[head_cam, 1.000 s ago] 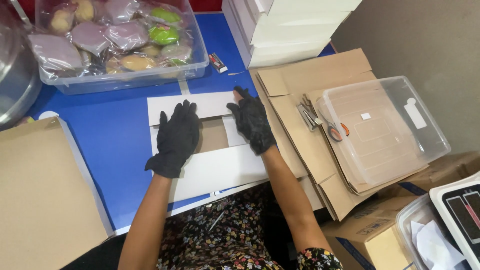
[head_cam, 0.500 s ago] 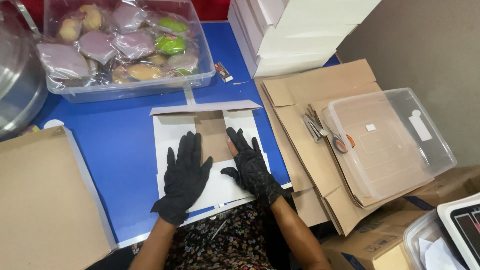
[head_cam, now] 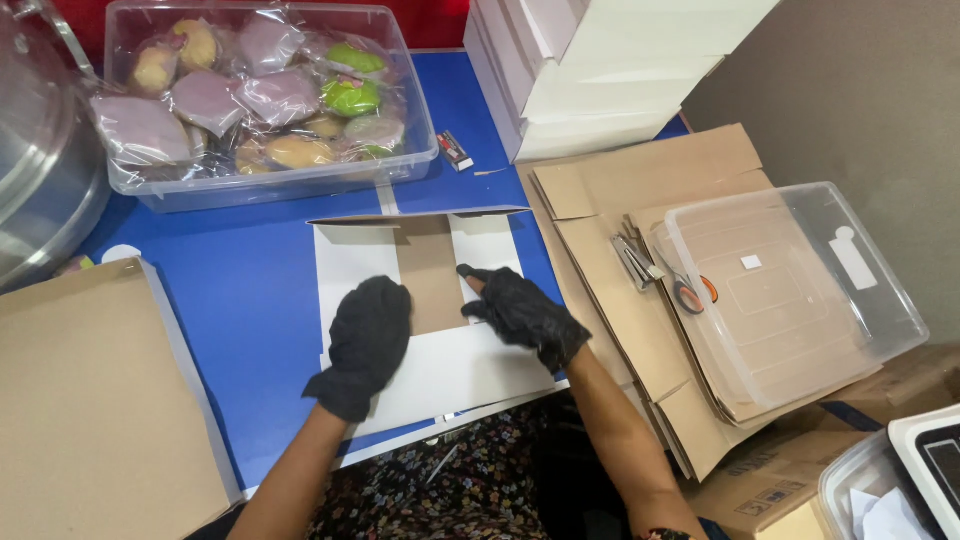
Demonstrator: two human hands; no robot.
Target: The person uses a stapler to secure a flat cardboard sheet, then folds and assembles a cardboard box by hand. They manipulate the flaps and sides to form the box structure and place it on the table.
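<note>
A flat white cardboard box blank [head_cam: 455, 372] with a brown inner panel lies on the blue table [head_cam: 250, 290] in front of me. Both my hands wear black gloves. My left hand [head_cam: 365, 340] presses flat on the blank's left side, fingers together. My right hand [head_cam: 520, 312] rests on the right side, fingers curled, one finger pointing up along the brown panel. The blank's far flap [head_cam: 420, 216] stands raised at the back edge.
A clear tub [head_cam: 270, 100] of wrapped pastries sits at the back. Stacked white boxes [head_cam: 600, 70] stand at back right. Brown cardboard sheets [head_cam: 620, 200], scissors [head_cam: 685, 290] and a clear lid [head_cam: 800, 290] lie to the right. Another cardboard sheet [head_cam: 90, 400] lies left.
Both hands slid from the blank's far part toward me. The far flap, flat a second ago, now stands raised. The right hand's fingers have curled.
</note>
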